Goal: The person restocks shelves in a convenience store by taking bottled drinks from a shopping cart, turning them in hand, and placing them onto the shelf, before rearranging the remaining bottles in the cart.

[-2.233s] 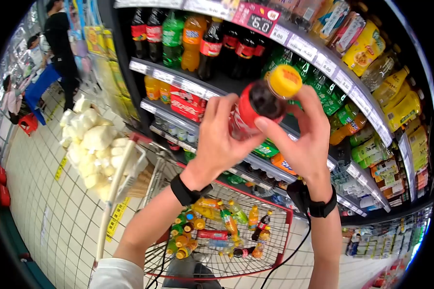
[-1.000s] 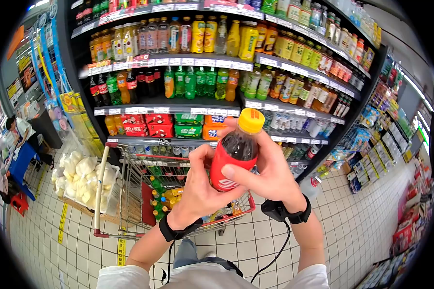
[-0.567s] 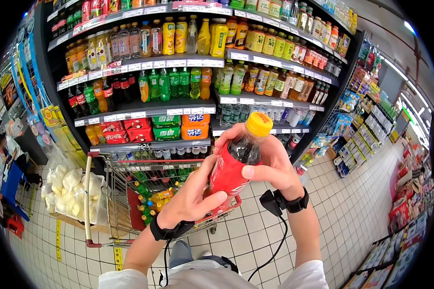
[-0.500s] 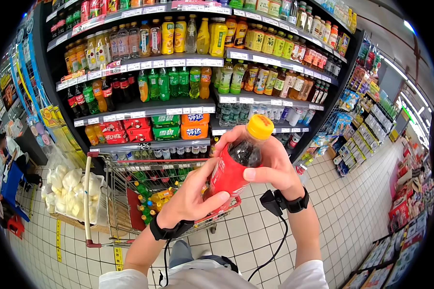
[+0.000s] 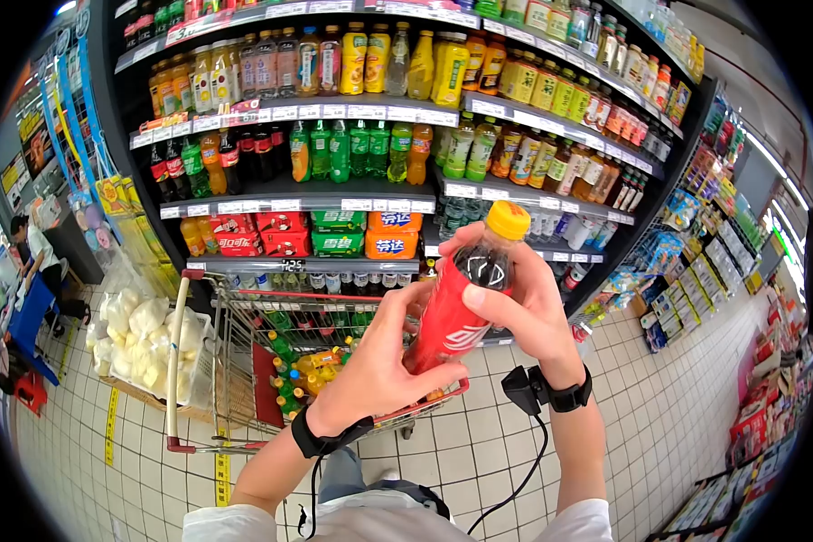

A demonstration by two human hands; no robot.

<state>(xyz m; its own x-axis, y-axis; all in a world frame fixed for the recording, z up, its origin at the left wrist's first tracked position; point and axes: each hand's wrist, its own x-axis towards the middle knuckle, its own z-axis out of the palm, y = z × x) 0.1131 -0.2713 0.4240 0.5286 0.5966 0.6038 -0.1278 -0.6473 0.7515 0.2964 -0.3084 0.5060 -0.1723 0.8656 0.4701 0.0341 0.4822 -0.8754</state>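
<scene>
A cola bottle (image 5: 452, 316) with a red label, dark contents and a yellow cap is held tilted between both hands, its cap toward the upper right. My left hand (image 5: 379, 366) wraps the lower part, with the thumb across the label's bottom. Around the upper part closes my right hand (image 5: 528, 303), its thumb pressed near the label's top edge. Behind my left forearm is a shopping cart (image 5: 179, 361) with several green-capped and orange-drink bottles (image 5: 321, 366) inside.
Drink shelves (image 5: 298, 200) packed with bottles and cartons rise ahead. On the left, bagged pale goods (image 5: 149, 339) fill a crate beside the cart. A person (image 5: 36, 248) is at the far left. Stacked goods (image 5: 759, 415) line the right side; tiled floor (image 5: 641, 425) lies between.
The bottle and both hands have shifted slightly right, and the bottle has turned so white lettering shows more on its label. The shelves appear a little farther right in view.
</scene>
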